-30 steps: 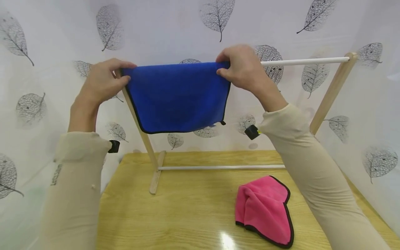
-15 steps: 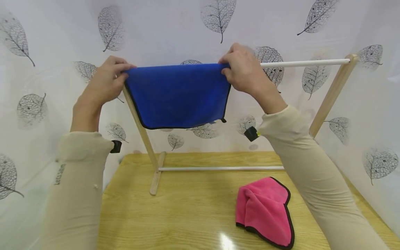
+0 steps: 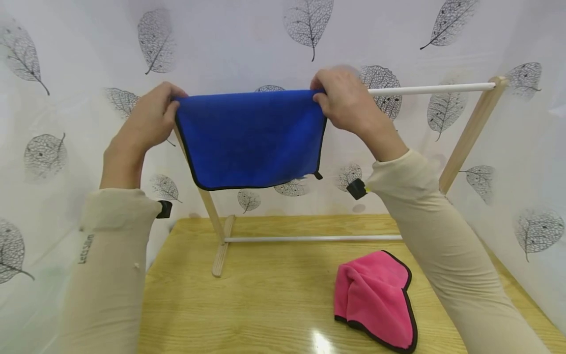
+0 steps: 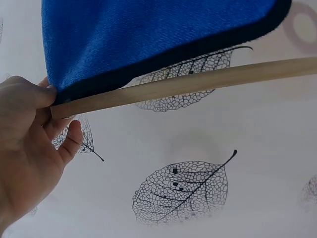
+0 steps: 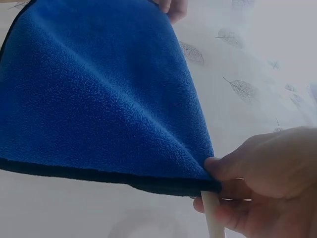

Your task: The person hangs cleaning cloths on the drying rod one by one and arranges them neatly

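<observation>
A blue towel (image 3: 252,137) with black edging hangs folded over the white top rod (image 3: 433,89) of a rack, toward its left end. My left hand (image 3: 148,115) pinches the towel's upper left corner beside the rack's wooden post; in the left wrist view, the thumb presses the cloth near the top of that post (image 4: 148,91). At the upper right corner, my right hand (image 3: 347,101) pinches the towel. The right wrist view has its thumb on the blue cloth (image 5: 104,99), with fingers around the rod (image 5: 212,213) just below the black edge.
A crumpled pink towel (image 3: 376,300) with black edging lies on the wooden table (image 3: 247,305), front right. The rack's right post (image 3: 473,132) stands behind my right arm. A lower white rod (image 3: 309,238) runs near the tabletop. Leaf-patterned sheeting (image 3: 230,44) surrounds the table.
Both hands stay at the towel's upper corners while its front flap shifts slightly, now hanging a little lower than half a second ago. My left hand's fingers have moved slightly. The pink towel stays put.
</observation>
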The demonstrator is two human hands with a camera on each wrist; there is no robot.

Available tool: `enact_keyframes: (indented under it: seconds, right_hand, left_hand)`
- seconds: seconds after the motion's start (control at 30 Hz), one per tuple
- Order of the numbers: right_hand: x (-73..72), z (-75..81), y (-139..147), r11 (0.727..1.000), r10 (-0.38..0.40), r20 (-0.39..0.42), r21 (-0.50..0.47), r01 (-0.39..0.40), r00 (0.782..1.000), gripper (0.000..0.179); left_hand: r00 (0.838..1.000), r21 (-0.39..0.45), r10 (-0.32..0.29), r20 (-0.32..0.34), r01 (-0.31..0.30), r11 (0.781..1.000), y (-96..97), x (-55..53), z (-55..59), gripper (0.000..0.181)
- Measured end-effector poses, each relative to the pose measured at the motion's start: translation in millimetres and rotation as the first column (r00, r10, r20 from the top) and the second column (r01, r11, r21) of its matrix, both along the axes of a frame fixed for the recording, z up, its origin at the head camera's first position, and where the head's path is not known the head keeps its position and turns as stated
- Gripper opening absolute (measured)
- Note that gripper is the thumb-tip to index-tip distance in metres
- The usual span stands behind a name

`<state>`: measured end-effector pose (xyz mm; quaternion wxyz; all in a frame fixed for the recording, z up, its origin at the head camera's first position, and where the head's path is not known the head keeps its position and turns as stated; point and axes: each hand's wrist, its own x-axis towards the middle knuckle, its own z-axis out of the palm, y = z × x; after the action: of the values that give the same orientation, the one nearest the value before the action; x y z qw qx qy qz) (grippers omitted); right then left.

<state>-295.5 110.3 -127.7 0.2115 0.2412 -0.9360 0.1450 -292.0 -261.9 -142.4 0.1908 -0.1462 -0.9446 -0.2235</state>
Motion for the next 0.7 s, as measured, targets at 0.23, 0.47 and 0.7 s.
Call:
enact_keyframes:
  seconds: [0.23,0.47,0.7]
  right_hand:
    - [4.0,2.2,1.2,0.987,0.016,-0.029,0.158,-0.011,0.999,0.035]
    - [7.7,2.6,4.7,0.990,0.046,0.019,0.131,-0.048,0.999,0.040]
    - [7.8,1.0,5.3,0.998,0.045,0.027,0.030,-0.046,0.999,0.038]
  left_hand:
    - [0.997,-0.072,-0.023,-0.074,0.017,0.997,0.3,0.6,0.2,0.042]
    - [0.992,-0.074,-0.076,-0.105,0.069,0.995,-0.9,7.3,-4.9,0.044]
    - [0.994,-0.055,-0.052,-0.098,0.047,0.997,0.7,9.2,-4.7,0.045]
